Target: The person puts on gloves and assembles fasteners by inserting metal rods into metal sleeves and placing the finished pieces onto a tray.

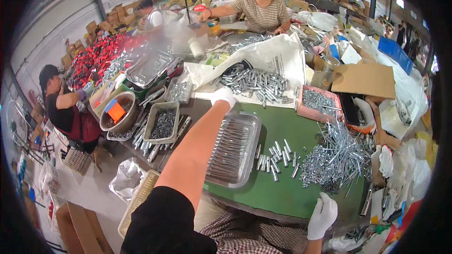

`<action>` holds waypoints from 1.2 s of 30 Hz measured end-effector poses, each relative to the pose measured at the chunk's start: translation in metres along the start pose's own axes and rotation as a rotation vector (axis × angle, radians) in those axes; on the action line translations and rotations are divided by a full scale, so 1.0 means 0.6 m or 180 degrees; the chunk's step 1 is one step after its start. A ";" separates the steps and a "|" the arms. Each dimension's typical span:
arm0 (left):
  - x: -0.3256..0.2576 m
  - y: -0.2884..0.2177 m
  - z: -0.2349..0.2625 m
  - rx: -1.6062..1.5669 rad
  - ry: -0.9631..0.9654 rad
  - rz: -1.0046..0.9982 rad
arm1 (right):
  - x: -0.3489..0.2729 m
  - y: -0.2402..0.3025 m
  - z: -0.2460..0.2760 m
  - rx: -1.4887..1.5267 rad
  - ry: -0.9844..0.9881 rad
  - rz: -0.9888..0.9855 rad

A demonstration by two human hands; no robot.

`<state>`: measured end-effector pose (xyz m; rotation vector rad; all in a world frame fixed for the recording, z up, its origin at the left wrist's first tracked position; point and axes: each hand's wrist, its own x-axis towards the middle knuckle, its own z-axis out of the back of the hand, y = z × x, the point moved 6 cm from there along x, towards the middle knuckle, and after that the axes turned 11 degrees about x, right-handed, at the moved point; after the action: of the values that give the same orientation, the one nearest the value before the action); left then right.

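Note:
My left hand (223, 97), in a white glove, reaches to the far side of the green table (278, 124), at the near edge of a white woven sack (287, 54). A pile of short metal tubes (256, 83) lies on the sack beyond it; its fingers cannot be made out. Under that forearm stands a clear plastic tray (245, 160) with thin metal rods in rows. My right hand (322, 215), gloved too, hovers by the near table edge, fingers loosely bent, nothing visible in them. Beyond it sit small metal nuts (320, 167) and long thin rods (346, 148).
Several loose metal tubes (278, 157) lie right of the tray. A pink box (319, 104) of small parts stands at the right; a grey bin (162, 122) of dark screws and a round tub (117, 110) are left. Co-workers (261, 9) work across and at the left.

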<state>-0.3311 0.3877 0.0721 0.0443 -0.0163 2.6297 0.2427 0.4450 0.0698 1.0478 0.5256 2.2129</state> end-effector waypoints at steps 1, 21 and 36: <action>-0.025 -0.028 0.025 -0.0100 0.0039 -0.0193 | -0.003 -0.001 0.002 -0.0028 -0.0028 0.0002; -0.642 -0.271 0.050 -0.1736 -0.0961 -0.2932 | 0.013 0.027 0.022 -0.0065 0.0795 0.0513; -0.648 -0.270 0.044 -0.1578 -0.0927 -0.2905 | 0.024 0.035 0.010 0.0122 0.1029 0.0489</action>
<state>0.0878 0.3382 0.0856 0.2076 -0.5963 1.6338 0.2324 0.4404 0.0934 0.7728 0.6473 2.5366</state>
